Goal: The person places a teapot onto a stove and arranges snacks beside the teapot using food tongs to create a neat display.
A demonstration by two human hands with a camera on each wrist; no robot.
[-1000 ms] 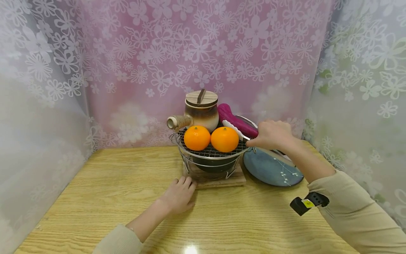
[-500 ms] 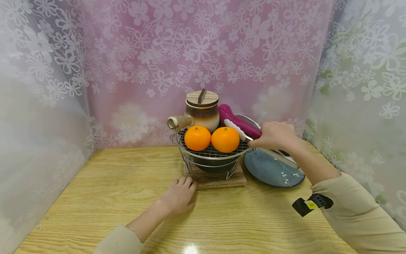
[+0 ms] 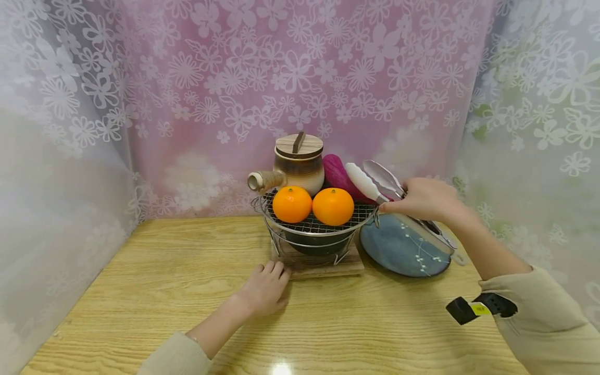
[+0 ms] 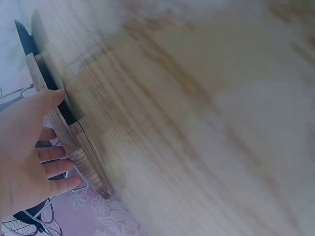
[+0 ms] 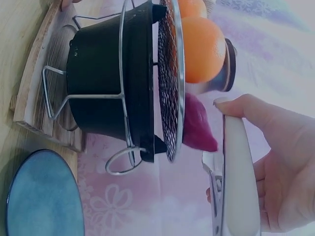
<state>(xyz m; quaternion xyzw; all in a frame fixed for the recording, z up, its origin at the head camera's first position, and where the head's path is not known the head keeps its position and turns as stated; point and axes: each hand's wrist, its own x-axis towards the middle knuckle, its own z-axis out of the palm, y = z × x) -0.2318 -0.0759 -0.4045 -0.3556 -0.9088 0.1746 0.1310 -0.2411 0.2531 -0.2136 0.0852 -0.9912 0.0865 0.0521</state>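
My right hand [image 3: 426, 200] holds a pair of tongs [image 3: 363, 182] with pale scalloped tips, whose jaws stand apart. Behind those tips a purple sweet potato [image 3: 338, 174] lies on the wire grill rack [image 3: 323, 230], partly hidden by the tongs. In the right wrist view, my thumb lies along the handle of the tongs [image 5: 238, 182], and a gap shows between them and the sweet potato [image 5: 198, 123]. My left hand [image 3: 264, 289] rests with its fingertips at the front left corner of the wooden board [image 3: 328, 268] under the grill.
Two oranges [image 3: 333, 207] sit at the front of the rack. Behind them stands a lidded brown pot [image 3: 300, 166], its side handle pointing left. A dark bowl [image 5: 101, 78] sits inside the wire stand. Right of the board lies a blue plate [image 3: 398, 247], beneath the tongs' handles.
My right hand has moved right and the tongs have spread, their tips coming away from the sweet potato, which now lies on the rack. My left hand has stayed still.
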